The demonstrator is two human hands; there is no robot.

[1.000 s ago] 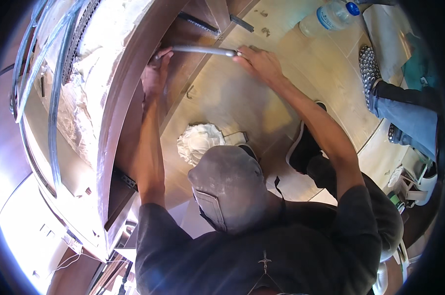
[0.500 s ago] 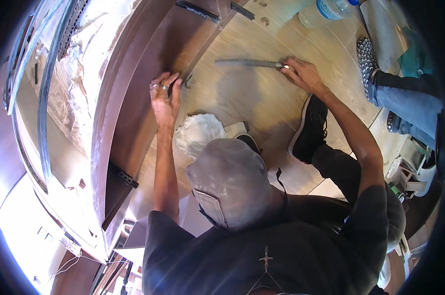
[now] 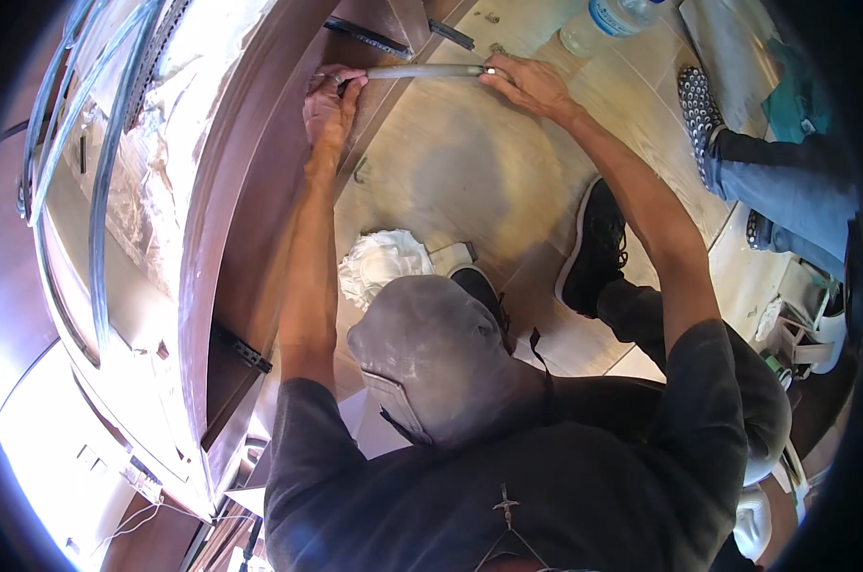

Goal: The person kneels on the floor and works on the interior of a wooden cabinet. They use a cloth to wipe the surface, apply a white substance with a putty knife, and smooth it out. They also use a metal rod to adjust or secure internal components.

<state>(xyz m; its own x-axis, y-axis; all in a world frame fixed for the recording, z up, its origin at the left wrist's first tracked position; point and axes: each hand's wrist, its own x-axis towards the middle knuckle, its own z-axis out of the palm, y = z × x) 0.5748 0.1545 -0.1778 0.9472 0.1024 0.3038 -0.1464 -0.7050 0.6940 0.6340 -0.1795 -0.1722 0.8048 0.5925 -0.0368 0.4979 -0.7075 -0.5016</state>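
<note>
Grey metal tube [image 3: 422,71] raised back level against cabinet [image 3: 250,191], both hands' fingers gripping its ends again.

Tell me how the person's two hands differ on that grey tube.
The left hand curls in a fist round the grey tube's end against the brown cabinet; the right hand lies flatter, fingers on the other end over the floor. The left arm runs straight, the right bends. Both are bare.
</note>
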